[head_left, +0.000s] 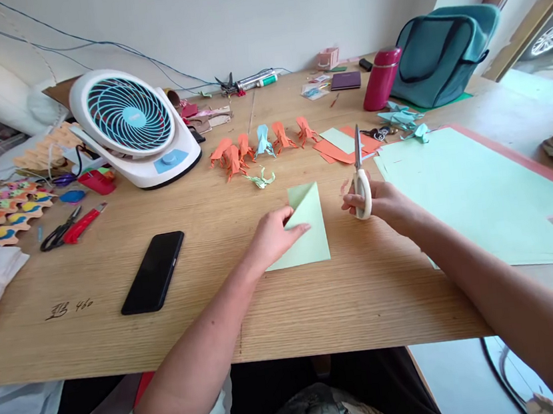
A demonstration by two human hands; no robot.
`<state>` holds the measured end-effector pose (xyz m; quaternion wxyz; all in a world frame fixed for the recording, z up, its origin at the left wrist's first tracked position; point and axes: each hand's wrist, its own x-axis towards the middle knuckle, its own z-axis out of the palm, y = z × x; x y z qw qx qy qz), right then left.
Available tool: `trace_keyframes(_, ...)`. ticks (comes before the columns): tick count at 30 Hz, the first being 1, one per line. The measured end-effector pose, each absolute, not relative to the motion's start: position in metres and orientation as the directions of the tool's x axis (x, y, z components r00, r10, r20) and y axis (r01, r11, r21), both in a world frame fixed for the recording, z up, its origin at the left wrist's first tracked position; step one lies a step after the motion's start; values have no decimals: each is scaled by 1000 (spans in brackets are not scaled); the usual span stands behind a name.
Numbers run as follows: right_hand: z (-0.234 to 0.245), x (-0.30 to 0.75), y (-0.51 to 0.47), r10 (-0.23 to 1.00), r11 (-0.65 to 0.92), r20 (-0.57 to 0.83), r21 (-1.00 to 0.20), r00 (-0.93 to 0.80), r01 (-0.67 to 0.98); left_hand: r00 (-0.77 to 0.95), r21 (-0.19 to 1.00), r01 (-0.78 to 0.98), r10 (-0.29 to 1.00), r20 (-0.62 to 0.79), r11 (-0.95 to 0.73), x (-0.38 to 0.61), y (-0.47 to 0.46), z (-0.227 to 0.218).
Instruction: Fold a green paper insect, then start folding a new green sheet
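My left hand (277,235) is closed on a light green sheet of paper (312,229) that lies on the table with one corner folded over diagonally. Its thumb rests on top of the sheet, while the other fingers are partly hidden at the fold. To the right of the sheet, my right hand (376,200) grips scissors (363,193) by their white handles. The blades are together and point up, away from me. Beyond the hands stand several folded orange paper figures (233,162), a light blue one (263,143) and a pale green one (262,180).
A black phone (152,273) lies at left, near a red cutter (84,224) and dark-handled scissors (60,231). A white fan (132,124) stands behind. Large green sheets (472,203) cover the right side, below a pink bottle (382,80) and teal bag (439,56).
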<state>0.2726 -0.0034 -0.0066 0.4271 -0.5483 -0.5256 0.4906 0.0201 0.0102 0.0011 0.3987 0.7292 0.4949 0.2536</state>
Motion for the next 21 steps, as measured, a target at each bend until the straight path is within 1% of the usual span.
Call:
trace_keyframes(2,-7,268,-7,990,-73,-93,-982,-111,171,338,951,291,941,2,-107,17,15,2)
trace_keyframes(3,-6,264,-9,987,-65,-91,-980,-134,186,312,982,181,950,-2,-58,16,16,3)
trace_keyframes(5,-5,257,-13,984,-43,-84,-969,-157,244,275,999,1,961,-37,38,16,18,4)
trace_keyframes(8,-3,245,-19,984,17,-26,-972,-177,235,289,975,-172,954,-85,140,17,18,6)
trace_keyframes(10,-2,238,-23,982,34,-12,-970,-187,243,309,961,-220,946,-95,168,18,17,6)
trace_keyframes(14,-2,230,-28,990,83,46,-957,-136,277,330,959,-217,938,-104,182,19,15,6)
trace_keyframes(16,-1,228,-30,993,89,62,-954,-102,287,393,949,-198,907,-153,246,20,13,6)
trace_keyframes(18,1,228,-33,992,102,75,-955,-104,279,446,931,-172,868,-219,323,20,12,6)
trace_keyframes(21,6,230,-38,983,114,76,-965,-165,238,444,904,-203,858,-257,376,16,14,7)
